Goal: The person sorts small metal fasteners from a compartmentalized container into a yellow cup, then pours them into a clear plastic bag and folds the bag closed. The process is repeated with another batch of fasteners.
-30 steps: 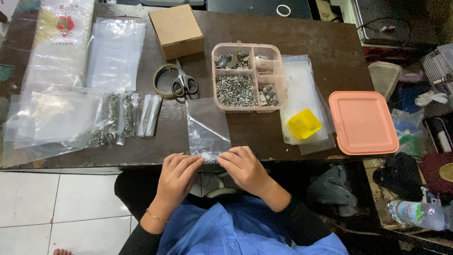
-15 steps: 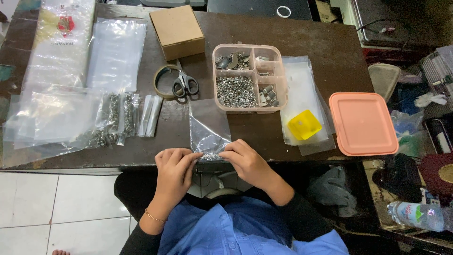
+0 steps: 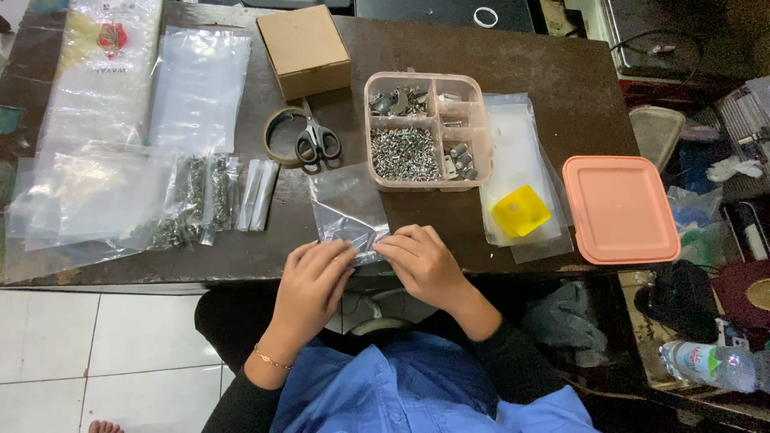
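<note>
Dark brown tabletop (image 3: 561, 88) fills the view, with white floor tiles below its near edge. Nearest, at six o'clock, both hands meet at that edge: the left hand (image 3: 314, 281) and the right hand (image 3: 421, 261) each pinch the near end of a small clear bag (image 3: 346, 210) between thumb and fingers, which are pressed together on the plastic. The bag lies flat, running away toward twelve o'clock, with a few small metal bits at the pinched end.

Off at nine o'clock from the bag sit packed bags of screws (image 3: 196, 200) on loose plastic sheets. At three o'clock, a yellow block (image 3: 521, 211) rests on more clear bags, and beyond it a pink lid (image 3: 619, 208) lies flat. Just past the bag, at twelve o'clock, stands a pink divided box (image 3: 425, 132) of screws and metal parts; scissors (image 3: 317, 138) lie across a tape roll (image 3: 277, 138) at eleven. Farthest back sits a cardboard box (image 3: 305, 50).
</note>
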